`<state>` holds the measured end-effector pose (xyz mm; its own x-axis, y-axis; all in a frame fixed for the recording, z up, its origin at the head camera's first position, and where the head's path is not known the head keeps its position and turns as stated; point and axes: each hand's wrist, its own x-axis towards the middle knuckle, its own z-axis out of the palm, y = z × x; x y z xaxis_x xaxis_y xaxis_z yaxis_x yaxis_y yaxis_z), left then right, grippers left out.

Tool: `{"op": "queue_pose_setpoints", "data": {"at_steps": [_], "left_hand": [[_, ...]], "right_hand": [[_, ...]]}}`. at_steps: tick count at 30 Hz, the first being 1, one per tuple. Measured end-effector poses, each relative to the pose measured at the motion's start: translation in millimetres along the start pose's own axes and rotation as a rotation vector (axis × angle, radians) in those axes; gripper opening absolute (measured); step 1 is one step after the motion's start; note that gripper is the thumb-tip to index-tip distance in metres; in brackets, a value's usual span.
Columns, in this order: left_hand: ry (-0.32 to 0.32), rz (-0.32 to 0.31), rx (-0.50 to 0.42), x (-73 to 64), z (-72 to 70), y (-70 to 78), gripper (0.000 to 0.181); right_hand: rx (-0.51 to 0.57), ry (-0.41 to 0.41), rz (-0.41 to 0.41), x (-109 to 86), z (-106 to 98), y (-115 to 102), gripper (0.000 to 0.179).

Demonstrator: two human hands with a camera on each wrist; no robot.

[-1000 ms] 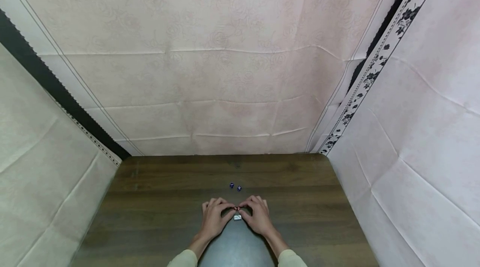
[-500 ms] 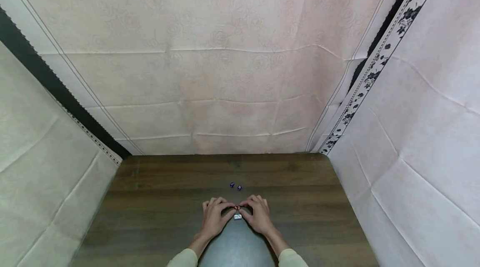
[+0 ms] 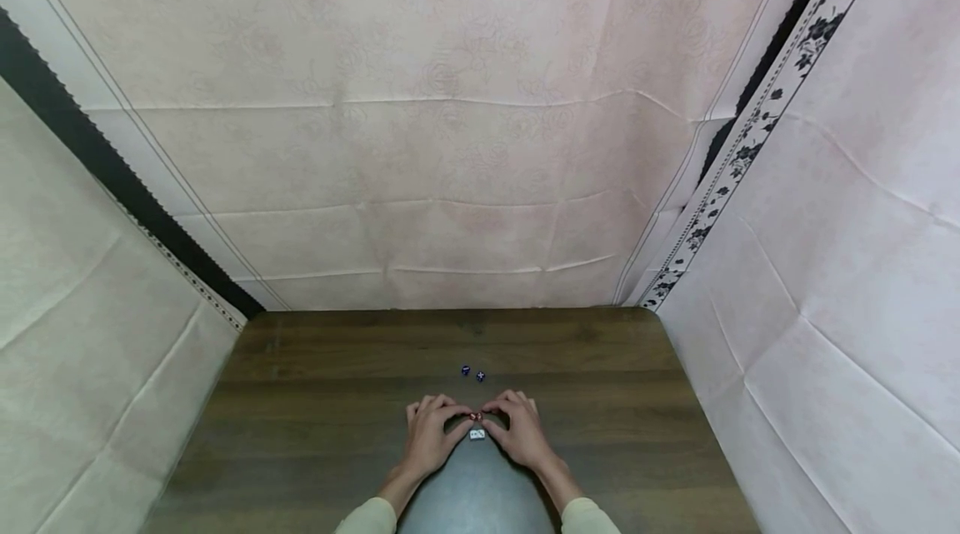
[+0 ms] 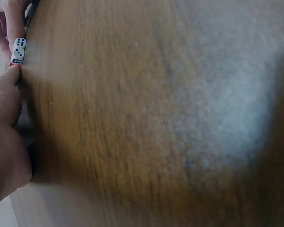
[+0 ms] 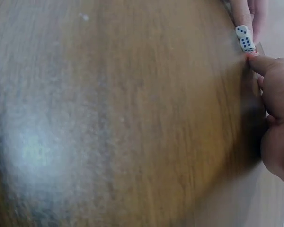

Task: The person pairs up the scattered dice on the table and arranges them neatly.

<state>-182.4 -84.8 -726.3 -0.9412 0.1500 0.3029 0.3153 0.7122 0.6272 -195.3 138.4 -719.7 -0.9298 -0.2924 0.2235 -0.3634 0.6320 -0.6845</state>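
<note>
Two small red dice point(image 3: 476, 416) sit side by side on the wooden table. My left hand point(image 3: 430, 436) pinches them from the left with thumb and index finger, while my right hand point(image 3: 520, 431) does the same from the right. Just nearer to me lie two white dice point(image 3: 477, 434), touching each other. The left wrist view shows the white dice point(image 4: 19, 50) with dark blue pips beside my left hand point(image 4: 7, 113). In the right wrist view the white dice point(image 5: 245, 38) lie by my right hand point(image 5: 279, 99). Fingers mostly hide the red dice in both wrist views.
Beyond my hands, two dark blue dice point(image 3: 473, 373) lie slightly apart. The brown wooden table point(image 3: 322, 401) carries a bright glare between my forearms. Pale cloth point(image 3: 450, 184) hangs along its back and both sides.
Both hands keep their hold on the red dice with hardly any movement. The white and blue dice stay in place; the view shifts very slightly.
</note>
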Motion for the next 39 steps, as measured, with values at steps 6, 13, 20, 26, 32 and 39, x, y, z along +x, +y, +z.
{"op": "queue_pose_setpoints", "data": {"at_steps": [6, 13, 20, 26, 32, 39], "left_hand": [[-0.002, 0.002, -0.003, 0.1, 1.6, -0.4, 0.015], [0.006, -0.003, 0.005, 0.0, 2.4, -3.0, 0.016], [0.025, 0.021, 0.002, -0.2, 4.3, -5.0, 0.017], [0.071, 0.075, 0.018, -1.2, 7.9, -8.8, 0.016], [0.03, 0.032, 0.009, -0.1, 4.7, -5.9, 0.017], [-0.002, 0.011, 0.004, -0.1, 1.5, -3.0, 0.016]], "right_hand": [[0.006, 0.067, 0.001, -1.1, -5, 3, 0.017], [0.012, 0.163, 0.009, 5.7, -9, 5, 0.014], [-0.009, 0.207, 0.022, 23.2, -9, 9, 0.014], [-0.029, 0.16, 0.102, 36.8, -8, 8, 0.016], [-0.037, 0.143, 0.133, 48.7, -4, 4, 0.016], [-0.049, 0.162, 0.149, 57.5, 6, 2, 0.018]]}}
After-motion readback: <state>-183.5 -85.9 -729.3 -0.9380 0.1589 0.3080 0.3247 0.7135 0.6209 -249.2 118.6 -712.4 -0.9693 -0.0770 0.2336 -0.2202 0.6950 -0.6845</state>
